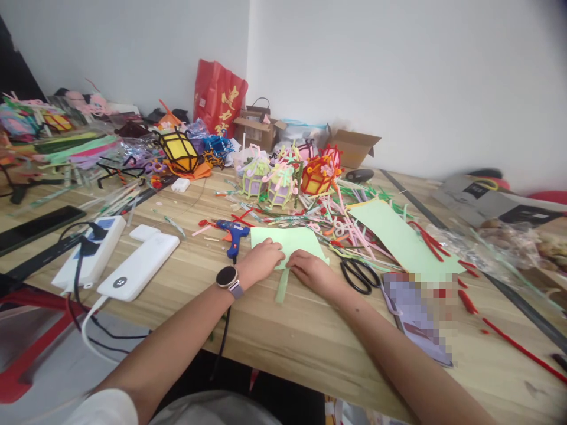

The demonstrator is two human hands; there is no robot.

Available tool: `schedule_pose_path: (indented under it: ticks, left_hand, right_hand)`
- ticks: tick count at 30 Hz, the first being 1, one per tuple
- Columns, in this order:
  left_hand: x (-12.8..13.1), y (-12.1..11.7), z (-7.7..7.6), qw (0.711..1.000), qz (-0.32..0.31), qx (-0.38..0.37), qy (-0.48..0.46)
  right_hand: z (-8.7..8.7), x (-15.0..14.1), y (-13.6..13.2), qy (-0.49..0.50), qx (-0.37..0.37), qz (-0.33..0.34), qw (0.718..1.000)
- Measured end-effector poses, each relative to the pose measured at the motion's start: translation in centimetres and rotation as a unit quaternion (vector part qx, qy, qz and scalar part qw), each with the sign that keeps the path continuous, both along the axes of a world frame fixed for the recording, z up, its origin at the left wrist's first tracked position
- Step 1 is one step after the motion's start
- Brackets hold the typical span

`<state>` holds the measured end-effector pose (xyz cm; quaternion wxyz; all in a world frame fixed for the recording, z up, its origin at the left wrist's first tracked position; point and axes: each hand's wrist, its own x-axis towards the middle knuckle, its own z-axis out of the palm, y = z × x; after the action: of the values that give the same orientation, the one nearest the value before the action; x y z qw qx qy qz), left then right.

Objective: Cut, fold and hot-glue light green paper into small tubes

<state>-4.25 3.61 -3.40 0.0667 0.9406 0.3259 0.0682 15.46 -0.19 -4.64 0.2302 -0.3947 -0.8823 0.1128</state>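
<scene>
A light green sheet of paper or felt (292, 237) lies in front of me on the wooden table. My left hand (262, 261), with a watch on its wrist, grips the sheet's near edge with curled fingers. Close beside it, my right hand (312, 273) pinches the same edge, fingers together. Between the hands a narrow green strip (282, 287) hangs toward me; whether it joins the sheet I cannot tell. A blue hot glue gun (233, 238) rests left of the sheet. Black-handled scissors (359, 275) lie to the right of my right hand.
Pipe-cleaner lanterns (281, 184) stand behind the sheet amid scattered pipe cleaners (341, 218). A larger green sheet (390, 227) and a purple pouch (414, 319) lie rightward. On the left are a power bank (139, 265), power strip (91, 251), cables and a phone (39, 229).
</scene>
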Motion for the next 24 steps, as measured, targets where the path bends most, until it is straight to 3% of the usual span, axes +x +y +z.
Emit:
schedule_pose_path:
  ticks: [8,13,24]
  left_hand:
    - [0.0,-0.5,0.7,0.998,-0.002,0.014,0.069]
    - [0.7,-0.7,1.5,0.995,0.006,0.010,0.099]
    - [1.9,-1.2,1.9,0.991,0.029,0.025,0.129]
  right_hand:
    - [-0.7,1.5,-0.8,0.025,0.004,0.022,0.999]
    - [-0.6,2.2,-0.3,0.033,0.001,-0.005,0.999]
    - [-0.3,1.6,-0.7,-0.107,0.046,-0.034,0.993]
